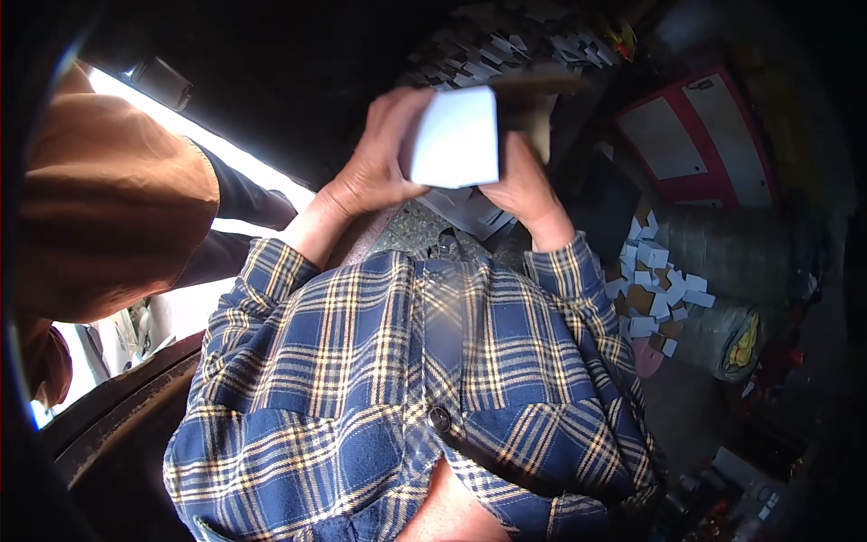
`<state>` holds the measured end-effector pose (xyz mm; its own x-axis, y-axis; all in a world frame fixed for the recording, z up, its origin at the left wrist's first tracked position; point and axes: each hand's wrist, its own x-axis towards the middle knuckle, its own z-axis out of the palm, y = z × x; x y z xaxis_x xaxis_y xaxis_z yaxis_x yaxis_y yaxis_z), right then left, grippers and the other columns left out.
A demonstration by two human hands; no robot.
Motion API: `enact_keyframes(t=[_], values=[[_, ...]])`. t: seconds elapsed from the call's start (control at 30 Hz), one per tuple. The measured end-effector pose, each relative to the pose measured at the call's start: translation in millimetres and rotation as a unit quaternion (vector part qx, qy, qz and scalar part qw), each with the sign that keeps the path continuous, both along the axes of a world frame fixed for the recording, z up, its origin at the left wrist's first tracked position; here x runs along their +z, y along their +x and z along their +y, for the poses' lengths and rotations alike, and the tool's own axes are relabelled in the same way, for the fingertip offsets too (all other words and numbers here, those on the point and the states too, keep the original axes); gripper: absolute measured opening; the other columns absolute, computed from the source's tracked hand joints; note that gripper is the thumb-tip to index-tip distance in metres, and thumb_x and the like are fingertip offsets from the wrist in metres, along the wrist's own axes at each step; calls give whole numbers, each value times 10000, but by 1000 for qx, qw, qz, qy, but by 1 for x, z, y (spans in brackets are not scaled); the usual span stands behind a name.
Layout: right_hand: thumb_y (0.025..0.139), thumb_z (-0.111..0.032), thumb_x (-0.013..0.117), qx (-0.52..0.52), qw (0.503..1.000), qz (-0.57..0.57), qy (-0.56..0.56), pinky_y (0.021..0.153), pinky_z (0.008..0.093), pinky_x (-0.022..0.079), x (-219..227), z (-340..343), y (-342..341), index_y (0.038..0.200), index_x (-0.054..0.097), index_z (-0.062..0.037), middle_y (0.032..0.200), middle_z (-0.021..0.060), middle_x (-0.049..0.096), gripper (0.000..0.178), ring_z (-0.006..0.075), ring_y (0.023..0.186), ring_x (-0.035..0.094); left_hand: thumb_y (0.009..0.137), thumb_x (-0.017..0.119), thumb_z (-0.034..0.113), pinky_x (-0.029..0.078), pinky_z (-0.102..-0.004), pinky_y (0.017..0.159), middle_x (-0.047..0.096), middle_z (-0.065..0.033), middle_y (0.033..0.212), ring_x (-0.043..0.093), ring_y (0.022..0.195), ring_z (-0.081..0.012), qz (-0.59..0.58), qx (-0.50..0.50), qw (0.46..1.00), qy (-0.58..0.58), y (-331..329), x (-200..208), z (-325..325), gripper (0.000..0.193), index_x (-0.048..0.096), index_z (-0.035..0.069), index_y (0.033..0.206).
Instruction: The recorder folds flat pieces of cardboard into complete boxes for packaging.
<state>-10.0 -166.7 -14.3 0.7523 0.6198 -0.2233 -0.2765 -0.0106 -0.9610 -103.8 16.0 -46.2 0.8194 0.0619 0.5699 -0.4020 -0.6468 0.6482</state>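
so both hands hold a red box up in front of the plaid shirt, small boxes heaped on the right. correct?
Not quite: the box is white, not red. The head view shows the left hand and right hand holding it above the plaid shirt, with small boxes heaped on the right.

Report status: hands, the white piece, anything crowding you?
Left hand and right hand both closed on the white card box, held up at chest height. Another person's orange sleeve close on the left, not touching.

Probably a cluttered small workshop: heaps of small white boxes (pixel 657 291) and stacked red-framed panels (pixel 695 135).
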Motion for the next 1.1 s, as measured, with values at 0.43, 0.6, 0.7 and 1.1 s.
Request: enact_keyframes(t=[0.43, 0.6, 0.7, 1.1], values=[[828, -277, 680, -71, 683, -722, -82, 977, 354, 408, -15, -1, 2, 1268, 521, -64, 1304, 131, 440, 514, 270, 1151, 467, 828, 686, 333, 427, -455, 988, 481, -213, 1249, 498, 1173, -324, 169, -10, 692, -702, 8, 15, 11, 754, 296, 21, 1393], [818, -258, 702, -115, 703, -700, -54, 841, 303, 463, -20, 10, -4, 1185, 569, -54, 1120, 111, 559, 440, 217, 970, 552, 866, 610, 443, 467, -433, 982, 444, -247, 1227, 525, 1105, -345, 154, -39, 663, -732, 15, -8, 10, 766, 283, -35, 1367], [814, -256, 713, -91, 835, -538, -73, 745, 278, 461, -9, 9, -11, 1120, 586, -46, 988, 87, 589, 392, 186, 845, 559, 853, 642, 400, 481, -419, 975, 478, -212, 1233, 542, 1104, -337, 121, -51, 618, -775, 15, -10, 1, 724, 319, -4, 1359], [796, -303, 713, -63, 858, -508, -33, 419, 296, 357, -20, 46, -23, 813, 527, -65, 537, 4, 476, 302, 155, 425, 417, 807, 717, 323, 486, -390, 972, 556, -120, 1203, 565, 1100, -267, 16, -140, 422, -896, 9, -19, -30, 651, 416, 58, 1320]])
